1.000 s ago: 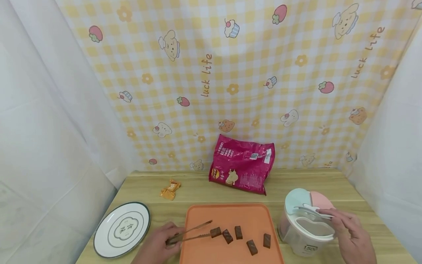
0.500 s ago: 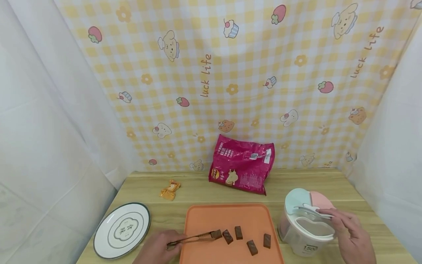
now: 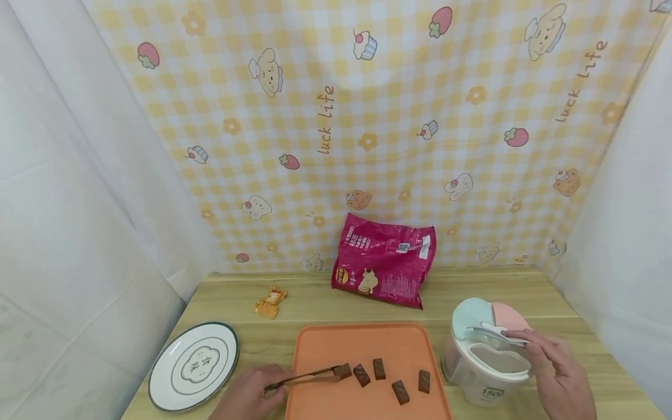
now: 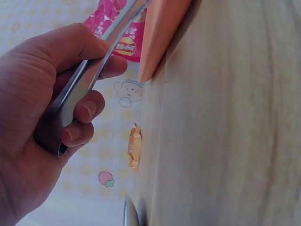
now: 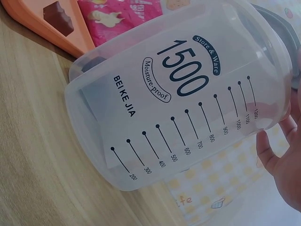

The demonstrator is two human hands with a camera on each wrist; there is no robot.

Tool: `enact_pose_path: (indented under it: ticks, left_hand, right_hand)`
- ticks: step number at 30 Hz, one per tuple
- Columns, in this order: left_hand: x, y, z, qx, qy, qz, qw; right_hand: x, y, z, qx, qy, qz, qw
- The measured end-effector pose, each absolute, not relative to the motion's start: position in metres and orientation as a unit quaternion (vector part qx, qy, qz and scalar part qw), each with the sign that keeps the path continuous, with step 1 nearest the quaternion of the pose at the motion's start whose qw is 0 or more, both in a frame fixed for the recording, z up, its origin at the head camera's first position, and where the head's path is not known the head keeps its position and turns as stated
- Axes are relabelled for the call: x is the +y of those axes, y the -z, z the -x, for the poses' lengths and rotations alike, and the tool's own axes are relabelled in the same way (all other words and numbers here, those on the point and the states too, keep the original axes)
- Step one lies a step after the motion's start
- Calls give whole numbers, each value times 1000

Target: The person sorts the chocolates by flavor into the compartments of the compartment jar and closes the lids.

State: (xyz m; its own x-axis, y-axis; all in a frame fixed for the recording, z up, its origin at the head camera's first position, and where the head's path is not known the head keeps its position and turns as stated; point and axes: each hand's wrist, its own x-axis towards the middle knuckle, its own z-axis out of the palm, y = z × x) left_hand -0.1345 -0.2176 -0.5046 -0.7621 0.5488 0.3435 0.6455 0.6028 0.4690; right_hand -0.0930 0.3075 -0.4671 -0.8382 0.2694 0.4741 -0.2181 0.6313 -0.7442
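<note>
My left hand (image 3: 252,394) grips metal tongs (image 3: 310,376) at the tray's left edge. Their closed tips meet a small brown chocolate piece (image 3: 342,371) over the orange tray (image 3: 367,338). Several similar chocolates (image 3: 401,392) lie to its right on the tray. In the left wrist view, thumb and fingers curl round the tongs (image 4: 89,77); the tips are out of frame. My right hand (image 3: 564,373) pinches the raised lid flap (image 3: 499,336) of a clear storage container (image 3: 485,391), whose front opening is uncovered. The right wrist view shows the container (image 5: 155,113) marked 1500 with a measuring scale.
A white plate (image 3: 170,379) with a dark rim stands left of the tray. Behind lie an orange-wrapped candy (image 3: 270,302) and a magenta snack bag (image 3: 385,262) against the checked cloth (image 3: 378,105). White curtains hang on both sides.
The tongs' arms, spread apart one second ago, have closed on the leftmost chocolate piece. My right hand still holds the lid flap up. The view has shifted slightly.
</note>
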Motion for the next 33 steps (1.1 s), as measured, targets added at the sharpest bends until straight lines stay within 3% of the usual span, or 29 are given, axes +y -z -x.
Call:
enact_pose_path:
  ticks: [5,13,23,33]
  left_hand:
    - [-211,493,132,-891,295,330,98]
    - [-176,464,131,-867,265,372,201]
    - [-120,444,129,-858,259,408,175]
    - [-89,433,128,-841,285,416,196]
  right_hand:
    - [307,469,93,-853,-431,0,295]
    - [307,467,94,-856,-432,7,283]
    - [306,465,94,-854,-432,13,290]
    - [307,466,93,-857,-424,10,292]
